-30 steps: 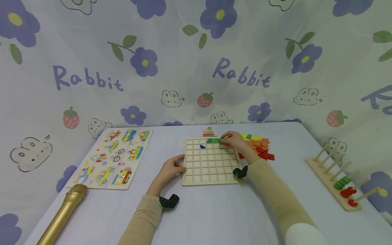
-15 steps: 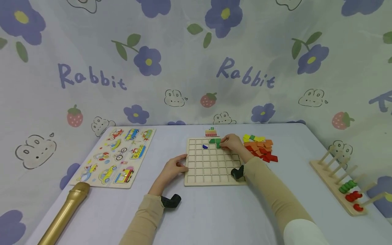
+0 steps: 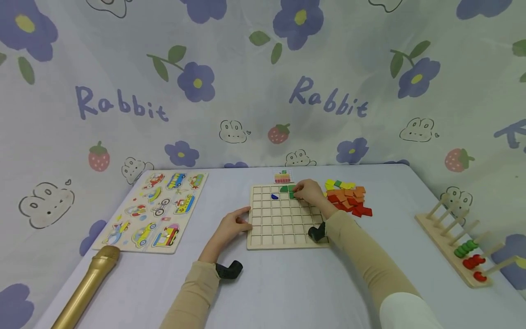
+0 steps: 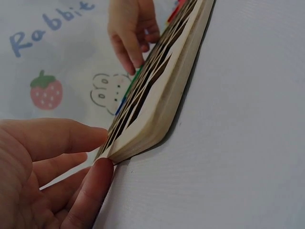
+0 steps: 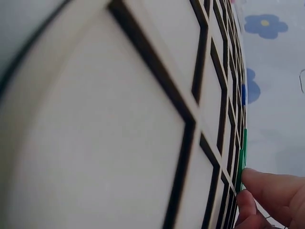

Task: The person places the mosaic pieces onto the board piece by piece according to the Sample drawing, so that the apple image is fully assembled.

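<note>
From down at the left wrist, the left hand fills the lower left corner, its thumb and a fingertip touching the near corner of the wooden grid board. The board lies flat on the pale tabletop and runs away towards the top of the view, seen edge-on, its dark slots showing along the upper face. At the far end the right hand reaches down with its fingers pointing at the board, where a green piece and a blue piece just show. Behind hangs a cloth printed with a strawberry, a rabbit and lettering.
</note>
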`<move>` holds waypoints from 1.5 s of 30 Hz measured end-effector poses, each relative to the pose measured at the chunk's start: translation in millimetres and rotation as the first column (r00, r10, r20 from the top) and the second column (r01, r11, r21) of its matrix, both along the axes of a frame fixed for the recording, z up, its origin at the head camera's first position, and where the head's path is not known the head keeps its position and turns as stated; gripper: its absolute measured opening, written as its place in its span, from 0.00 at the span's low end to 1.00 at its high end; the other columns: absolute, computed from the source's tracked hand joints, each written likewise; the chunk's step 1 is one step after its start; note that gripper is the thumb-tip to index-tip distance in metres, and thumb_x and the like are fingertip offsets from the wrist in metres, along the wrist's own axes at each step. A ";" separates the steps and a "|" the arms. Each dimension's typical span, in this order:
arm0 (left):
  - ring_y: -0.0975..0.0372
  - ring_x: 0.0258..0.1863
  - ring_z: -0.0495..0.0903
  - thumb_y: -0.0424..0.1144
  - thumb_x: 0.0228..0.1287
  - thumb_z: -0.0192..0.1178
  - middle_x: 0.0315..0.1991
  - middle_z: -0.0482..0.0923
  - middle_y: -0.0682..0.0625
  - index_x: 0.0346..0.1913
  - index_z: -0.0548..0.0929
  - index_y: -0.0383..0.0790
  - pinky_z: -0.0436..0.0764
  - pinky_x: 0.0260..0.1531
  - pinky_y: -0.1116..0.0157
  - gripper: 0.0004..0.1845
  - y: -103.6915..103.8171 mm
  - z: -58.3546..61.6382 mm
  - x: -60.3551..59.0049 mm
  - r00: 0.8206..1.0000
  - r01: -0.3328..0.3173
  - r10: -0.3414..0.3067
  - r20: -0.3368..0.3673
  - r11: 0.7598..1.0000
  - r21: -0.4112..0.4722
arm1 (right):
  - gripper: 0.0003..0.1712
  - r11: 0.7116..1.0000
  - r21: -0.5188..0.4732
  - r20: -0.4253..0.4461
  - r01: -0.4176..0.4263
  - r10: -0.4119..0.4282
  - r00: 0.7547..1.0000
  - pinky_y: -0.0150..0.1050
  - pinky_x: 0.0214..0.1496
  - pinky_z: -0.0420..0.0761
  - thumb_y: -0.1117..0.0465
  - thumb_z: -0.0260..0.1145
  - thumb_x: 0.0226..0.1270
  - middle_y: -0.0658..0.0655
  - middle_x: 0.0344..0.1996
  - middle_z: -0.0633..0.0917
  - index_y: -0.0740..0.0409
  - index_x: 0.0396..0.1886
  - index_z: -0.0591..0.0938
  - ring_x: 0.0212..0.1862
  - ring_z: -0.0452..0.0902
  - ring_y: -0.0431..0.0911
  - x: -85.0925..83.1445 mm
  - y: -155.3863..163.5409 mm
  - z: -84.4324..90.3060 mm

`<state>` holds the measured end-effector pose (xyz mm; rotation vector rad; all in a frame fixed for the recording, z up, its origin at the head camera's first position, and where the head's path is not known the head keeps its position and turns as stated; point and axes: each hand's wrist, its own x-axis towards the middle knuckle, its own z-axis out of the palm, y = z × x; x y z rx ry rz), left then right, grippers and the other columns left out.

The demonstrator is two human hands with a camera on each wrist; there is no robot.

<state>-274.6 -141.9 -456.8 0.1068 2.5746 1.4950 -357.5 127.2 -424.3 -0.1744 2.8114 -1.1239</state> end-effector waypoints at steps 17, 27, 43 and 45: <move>0.62 0.27 0.72 0.33 0.50 0.66 0.28 0.78 0.49 0.64 0.70 0.42 0.69 0.27 0.67 0.34 -2.9 1.0 0.2 1.000 -0.006 0.006 0.004 1.000 -0.014 | 0.18 0.977 -0.174 0.048 0.122 -0.115 0.992 0.43 0.42 0.76 0.64 0.61 0.63 0.67 0.48 0.79 0.66 0.51 0.78 0.45 0.75 0.56 -12.0 72.4 1.5; 0.62 0.27 0.73 0.33 0.51 0.66 0.29 0.78 0.48 0.64 0.70 0.42 0.70 0.27 0.67 0.34 -5.4 -2.1 2.3 1.000 -0.008 0.007 0.026 1.000 0.012 | 0.19 0.964 -0.106 0.082 0.244 -0.236 0.968 0.51 0.59 0.66 0.65 0.56 0.66 0.69 0.55 0.73 0.66 0.55 0.74 0.56 0.66 0.60 -15.4 119.4 -5.9; 0.62 0.27 0.73 0.33 0.51 0.67 0.29 0.79 0.49 0.64 0.70 0.44 0.70 0.27 0.67 0.34 0.3 1.3 0.8 0.999 -0.020 0.020 0.034 1.000 0.012 | 0.22 0.980 0.082 0.034 0.182 -0.185 0.982 0.54 0.58 0.65 0.63 0.60 0.61 0.71 0.52 0.73 0.69 0.54 0.74 0.54 0.67 0.62 -19.6 123.6 -6.2; 0.62 0.28 0.73 0.33 0.51 0.67 0.29 0.79 0.48 0.64 0.71 0.44 0.70 0.28 0.67 0.34 0.7 2.1 0.4 0.999 -0.023 0.023 0.036 1.000 0.010 | 0.21 0.980 0.080 0.014 0.184 -0.186 0.982 0.54 0.56 0.66 0.64 0.60 0.60 0.71 0.51 0.73 0.68 0.52 0.73 0.52 0.68 0.61 -19.7 123.4 -6.9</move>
